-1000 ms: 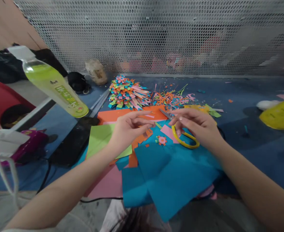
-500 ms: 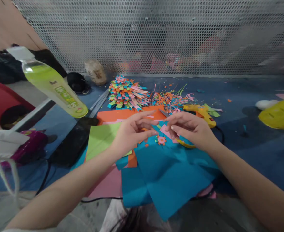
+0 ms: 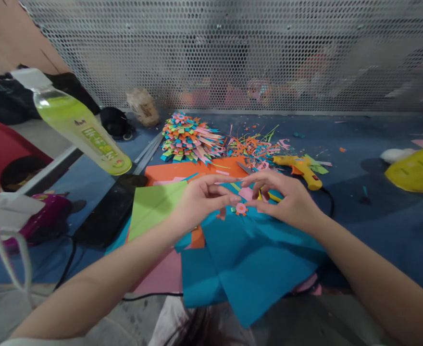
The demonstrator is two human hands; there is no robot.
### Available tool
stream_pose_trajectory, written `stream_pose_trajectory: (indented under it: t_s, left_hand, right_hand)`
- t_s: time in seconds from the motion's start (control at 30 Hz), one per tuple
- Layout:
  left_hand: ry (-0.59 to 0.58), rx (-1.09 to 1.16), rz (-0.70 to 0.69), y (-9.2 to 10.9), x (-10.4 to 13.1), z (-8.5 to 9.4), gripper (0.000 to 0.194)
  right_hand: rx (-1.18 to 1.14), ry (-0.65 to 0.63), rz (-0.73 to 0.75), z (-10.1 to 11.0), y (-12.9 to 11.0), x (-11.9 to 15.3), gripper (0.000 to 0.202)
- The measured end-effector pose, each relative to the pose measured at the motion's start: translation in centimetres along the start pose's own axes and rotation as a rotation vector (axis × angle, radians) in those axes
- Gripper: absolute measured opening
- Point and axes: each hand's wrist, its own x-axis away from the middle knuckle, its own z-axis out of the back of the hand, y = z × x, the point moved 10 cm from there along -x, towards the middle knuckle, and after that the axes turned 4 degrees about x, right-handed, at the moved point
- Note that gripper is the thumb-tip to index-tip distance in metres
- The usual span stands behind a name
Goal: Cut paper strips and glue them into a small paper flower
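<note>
In the head view, a small round pink-and-orange paper flower (image 3: 241, 208) lies on blue paper (image 3: 265, 269); near it, the right hand (image 3: 291, 197) has a spread grip, the left hand's (image 3: 196, 196) I cannot tell. Left of the flower, a clear plastic bottle (image 3: 67, 117) bears illegible lettering; behind-right, the yellow plastic glue gun (image 3: 303, 170) shows more fully than half a second ago.

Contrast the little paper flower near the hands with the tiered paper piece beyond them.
Size: the paper flower is far smaller than the tiered paper piece.
Shape: the paper flower looks flat, while the tiered paper piece rises in layers.
Colour: the paper flower is mostly pink and orange; the tiered paper piece adds blue and green.
Both contain pink and orange.
</note>
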Motion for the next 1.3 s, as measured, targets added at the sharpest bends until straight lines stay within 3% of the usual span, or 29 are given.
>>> stream_pose_trajectory:
  t_s: [0.1, 0.27, 0.4, 0.5, 0.57, 0.8, 0.87, 0.97, 1.03, 1.13, 1.2, 1.23, 1.3]
  left_hand:
    - [0.014, 0.037, -0.005, -0.3, -0.1, -0.2, 0.044]
    - [0.021, -0.117, -0.135, 1.0, 0.3, -0.5, 0.042]
    - [-0.046, -0.498, -0.358, 2.9, 1.1, -1.7, 0.034]
    - [-0.113, -0.838, -0.553, 3.8, 1.8, -3.1, 0.038]
    - [-0.125, -0.999, -0.613, 4.0, 2.0, -3.5, 0.042]
    - [-0.191, -1.287, -0.807, 4.8, 2.8, -4.3, 0.037]
    - [-0.187, -1.278, -0.828, 5.1, 2.7, -3.5, 0.036]
    - [-0.063, -1.236, -0.779, 5.2, 1.3, -1.3, 0.039]
    - [-0.035, -1.284, -0.673, 4.0, -0.3, -0.2, 0.046]
    - [-0.123, -1.422, -0.515, 1.1, -2.4, 0.0, 0.051]
    - [-0.055, -1.47, -0.45, 0.5, -3.3, 1.0, 0.049]
    - [0.0, -1.47, -0.439, 0.6, -3.5, 1.6, 0.045]
    - [0.08, -1.429, -0.449, 1.2, -3.7, 2.5, 0.032]
  right_hand:
    - [-0.041, -0.069, -0.047, -1.8, 0.1, 0.4, 0.04]
    - [-0.405, -0.033, -0.291, -2.9, 2.0, 1.1, 0.013]
    - [-0.534, -0.02, -0.383, -2.8, 3.1, 1.1, 0.015]
    - [-0.643, -0.03, -0.464, -2.9, 3.9, 1.1, 0.019]
    - [-0.698, -0.042, -0.503, -2.8, 4.2, 1.2, 0.021]
    - [-0.775, -0.131, -0.588, -3.1, 4.3, 1.3, 0.025]
    - [-0.706, -0.082, -0.569, -2.0, 4.6, 1.2, 0.022]
    - [-0.563, 0.07, -0.447, 1.4, 4.4, 0.7, 0.016]
    - [-0.511, 0.145, -0.381, 3.5, 4.0, 0.6, 0.01]
    - [-0.488, 0.136, -0.361, 5.0, 3.2, 0.7, 0.007]
    - [-0.493, 0.152, -0.329, 6.3, 2.1, 0.9, 0.011]
    - [-0.502, 0.189, -0.302, 7.2, 1.5, 0.9, 0.013]
    - [-0.527, 0.398, -0.203, 10.5, 0.2, 1.4, 0.018]
